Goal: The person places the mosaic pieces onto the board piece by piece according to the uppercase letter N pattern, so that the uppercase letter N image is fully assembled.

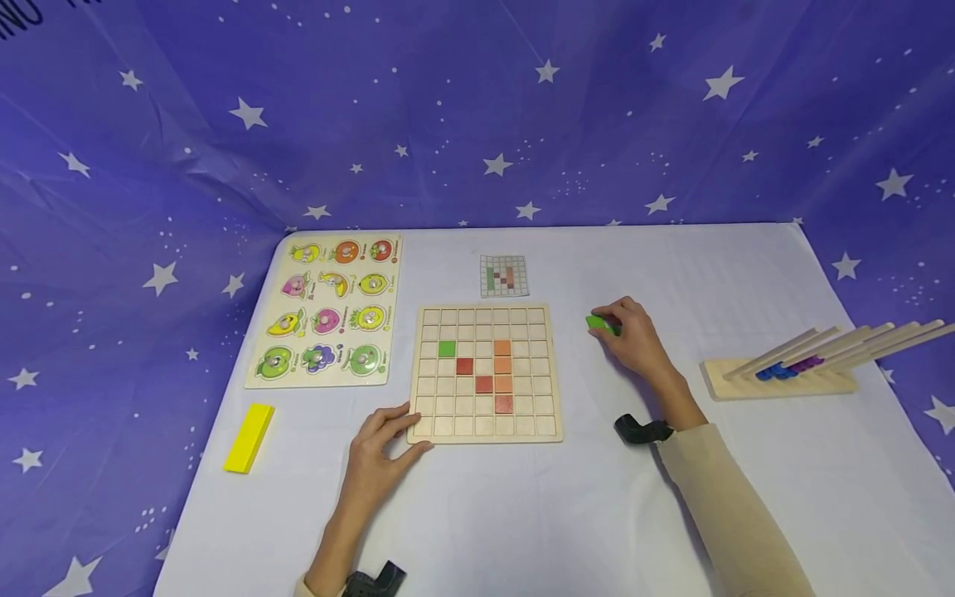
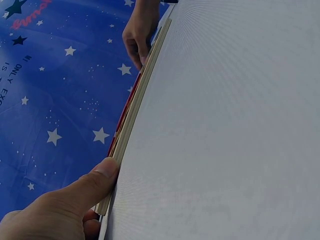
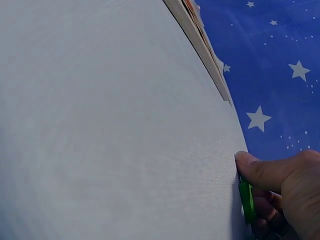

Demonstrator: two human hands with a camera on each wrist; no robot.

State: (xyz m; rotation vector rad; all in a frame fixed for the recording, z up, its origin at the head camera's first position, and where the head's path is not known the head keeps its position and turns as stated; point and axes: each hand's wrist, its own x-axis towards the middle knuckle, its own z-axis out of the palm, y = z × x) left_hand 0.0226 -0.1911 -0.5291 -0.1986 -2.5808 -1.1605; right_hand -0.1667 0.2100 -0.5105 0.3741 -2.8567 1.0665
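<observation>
Down on the white bench (image 1: 522, 514), the wooden grid board (image 1: 484, 366) sits right between the two hands. The left hand (image 1: 376, 452) has its grip pinched round the board's near-left corner, probably so the thing won't slide around. Right hand (image 1: 632, 336) is off past the board's right side, grip closed on a green piece (image 1: 599, 323) between thumb and fingers; can't tell if that's one tile or several. The little grid card (image 1: 503, 276) lies just beyond the board, likely so it's easy to see alongside the green tile (image 1: 447, 349), red tiles (image 1: 484, 385) and orange tiles (image 1: 503, 366) in the cells.
</observation>
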